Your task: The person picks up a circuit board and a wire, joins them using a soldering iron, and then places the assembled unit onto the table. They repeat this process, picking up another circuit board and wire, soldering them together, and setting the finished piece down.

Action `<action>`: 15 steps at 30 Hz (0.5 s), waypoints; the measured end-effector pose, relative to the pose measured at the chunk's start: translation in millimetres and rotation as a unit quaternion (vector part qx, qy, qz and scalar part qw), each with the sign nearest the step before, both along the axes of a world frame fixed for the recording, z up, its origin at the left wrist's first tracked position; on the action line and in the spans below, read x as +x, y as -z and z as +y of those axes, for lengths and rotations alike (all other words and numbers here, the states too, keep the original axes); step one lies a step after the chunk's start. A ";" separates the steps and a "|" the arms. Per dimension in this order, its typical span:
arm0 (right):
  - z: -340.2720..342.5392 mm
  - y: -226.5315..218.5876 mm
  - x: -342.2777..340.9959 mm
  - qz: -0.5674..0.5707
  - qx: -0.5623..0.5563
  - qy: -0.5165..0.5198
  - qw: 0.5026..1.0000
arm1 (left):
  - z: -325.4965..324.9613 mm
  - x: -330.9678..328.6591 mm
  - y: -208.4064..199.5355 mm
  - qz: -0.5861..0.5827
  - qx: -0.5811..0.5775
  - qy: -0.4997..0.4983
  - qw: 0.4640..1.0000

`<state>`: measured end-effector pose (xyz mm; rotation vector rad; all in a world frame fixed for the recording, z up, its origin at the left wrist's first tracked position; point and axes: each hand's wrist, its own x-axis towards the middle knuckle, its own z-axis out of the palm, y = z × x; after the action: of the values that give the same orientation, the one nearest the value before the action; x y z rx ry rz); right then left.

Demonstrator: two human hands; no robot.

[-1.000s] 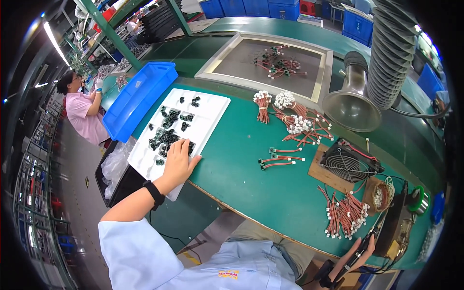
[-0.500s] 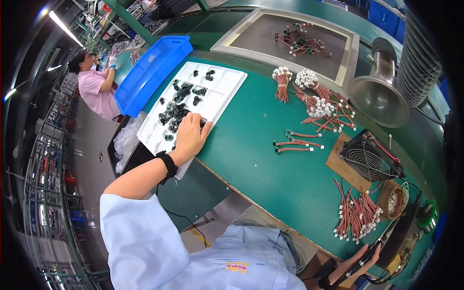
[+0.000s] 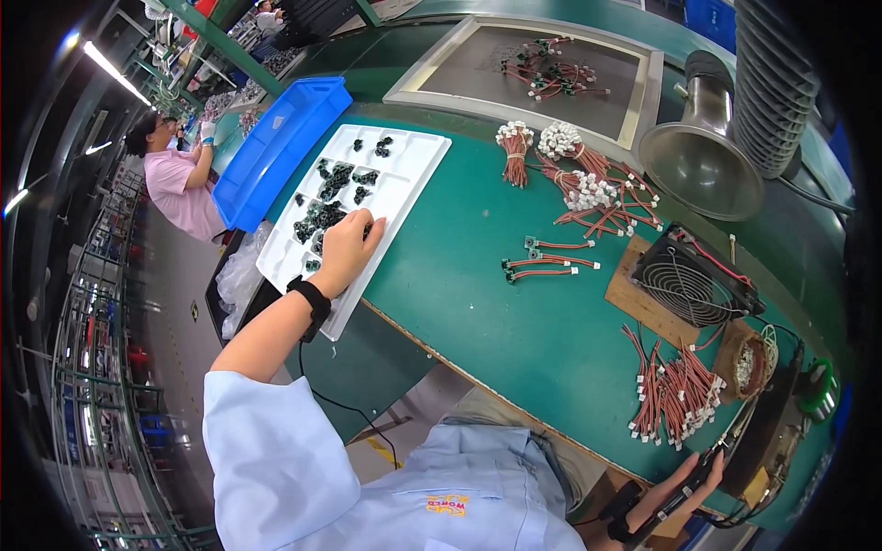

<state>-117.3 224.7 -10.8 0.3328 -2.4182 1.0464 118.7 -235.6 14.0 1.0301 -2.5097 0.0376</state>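
Observation:
My left hand (image 3: 344,250), with a black band at its wrist, is over the near right part of a white compartment tray (image 3: 409,165). Its fingers are bent and drawn together; what sits between them is too small to make out. Small black-and-green parts (image 3: 322,218) lie heaped in the tray beside these fingers. At the lower right, my right hand (image 3: 675,496) is closed around a dark slim tool that looks like a soldering iron (image 3: 691,489). Several red-and-black wire leads with green ends (image 3: 542,262) lie on the green table between my hands.
A blue bin (image 3: 276,151) stands beyond the tray. Bundled wires (image 3: 588,188) with white connectors, a metal fume hood (image 3: 703,170), a fan (image 3: 689,285), a loose wire pile (image 3: 675,399) and a green solder spool (image 3: 816,390) line the right. A framed panel (image 3: 478,78) lies behind.
The left hand's fingers have drawn closer together at the tray. The right hand keeps its hold near the lower right. The whole view has shifted slightly.

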 end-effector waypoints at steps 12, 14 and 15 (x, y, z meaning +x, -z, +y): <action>6.3 4.6 -4.0 -0.026 -0.051 -0.034 0.998 | -14.3 -2.0 -20.3 0.040 -0.037 0.006 0.998; 4.4 1.9 -4.3 -0.006 -0.052 -0.045 0.998 | -10.1 -6.2 -30.3 0.070 -0.027 -0.003 0.997; 4.1 0.4 -4.3 0.006 -0.052 -0.050 0.997 | -7.3 -8.4 -36.0 0.100 -0.015 -0.014 0.995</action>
<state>-121.6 228.7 -11.2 0.4259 -2.3477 1.2052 110.4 -243.0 50.1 1.0041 -2.3084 -0.0174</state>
